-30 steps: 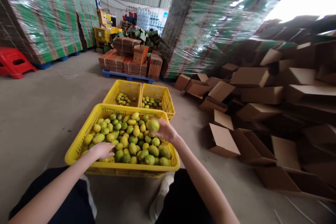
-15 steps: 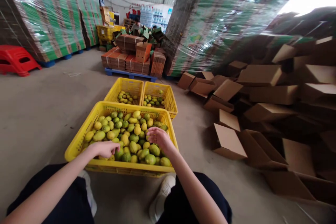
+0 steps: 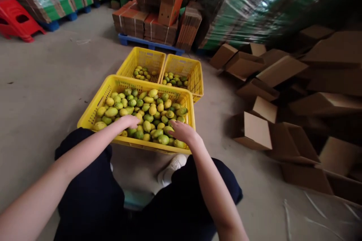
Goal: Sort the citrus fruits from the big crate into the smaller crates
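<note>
A large yellow plastic crate (image 3: 97, 104) stands in front of my knees, filled with yellow and green lemons (image 3: 152, 110). My left hand (image 3: 130, 121) reaches over the middle of the pile, its fingers extended downward at the fruit and partly hidden. Whether they touch a lemon I cannot tell. Toward the crate's right side, my right hand (image 3: 182, 131) hovers low over the lemons near the front rim. Its fingers point left and are apart, with no fruit visible in them.
Two smaller yellow crates (image 3: 141, 54) (image 3: 198, 77) holding fewer lemons stand behind the large one. Bundled flat cartons (image 3: 131, 19) lie on a blue pallet (image 3: 149, 44) farther back. Loose open cardboard boxes (image 3: 256, 130) pile up at right. A red stool (image 3: 19, 19) is at left.
The view has tilted down, so the crates sit higher in it. My left hand has moved rightward over the pile. My right hand has come lower, nearer the crate's front rim.
</note>
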`<state>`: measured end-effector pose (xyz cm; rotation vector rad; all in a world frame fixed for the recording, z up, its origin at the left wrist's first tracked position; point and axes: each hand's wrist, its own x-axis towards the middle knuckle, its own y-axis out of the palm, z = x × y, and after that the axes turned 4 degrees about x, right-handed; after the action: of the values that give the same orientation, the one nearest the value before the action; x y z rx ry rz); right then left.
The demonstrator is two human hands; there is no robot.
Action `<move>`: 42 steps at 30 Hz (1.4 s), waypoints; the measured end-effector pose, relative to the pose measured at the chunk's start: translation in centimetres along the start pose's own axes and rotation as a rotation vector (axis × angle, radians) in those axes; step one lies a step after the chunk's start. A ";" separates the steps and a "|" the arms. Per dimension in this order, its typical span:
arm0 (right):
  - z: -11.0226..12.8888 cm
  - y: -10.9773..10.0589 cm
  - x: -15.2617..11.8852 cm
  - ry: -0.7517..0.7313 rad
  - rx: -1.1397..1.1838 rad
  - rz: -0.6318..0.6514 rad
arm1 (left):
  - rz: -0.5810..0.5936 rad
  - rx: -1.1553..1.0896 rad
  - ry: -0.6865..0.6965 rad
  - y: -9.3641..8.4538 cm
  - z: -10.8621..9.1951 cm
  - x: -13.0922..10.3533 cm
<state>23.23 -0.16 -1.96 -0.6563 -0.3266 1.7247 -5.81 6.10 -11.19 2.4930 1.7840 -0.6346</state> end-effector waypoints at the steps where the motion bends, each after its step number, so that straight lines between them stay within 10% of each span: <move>1: 0.2 0.0 -0.2 -0.035 0.006 -0.026 | 0.063 0.071 -0.013 1.1 -0.3 0.7; 13: 5.2 -3.3 -2.3 0.118 -0.753 0.340 | 0.351 0.834 0.087 8.5 -0.4 2.3; 23: 5.5 -5.4 -2.7 0.167 -0.710 0.309 | 0.217 0.967 0.213 9.3 -1.7 1.7; 28: 5.7 -5.7 -2.2 0.124 -0.681 0.242 | 0.048 0.186 0.184 5.1 -9.2 1.5; 33: 5.7 -2.8 0.1 0.106 -0.692 0.298 | 0.110 -0.920 0.051 -1.1 -16.3 -4.5; 42: 3.4 9.5 6.3 0.054 -0.591 0.152 | -0.163 -1.493 -0.074 -5.0 -14.9 -8.3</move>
<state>12.74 3.87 -6.00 -1.1761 -0.7801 1.7536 -7.85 3.91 6.29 1.2529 1.4510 0.5009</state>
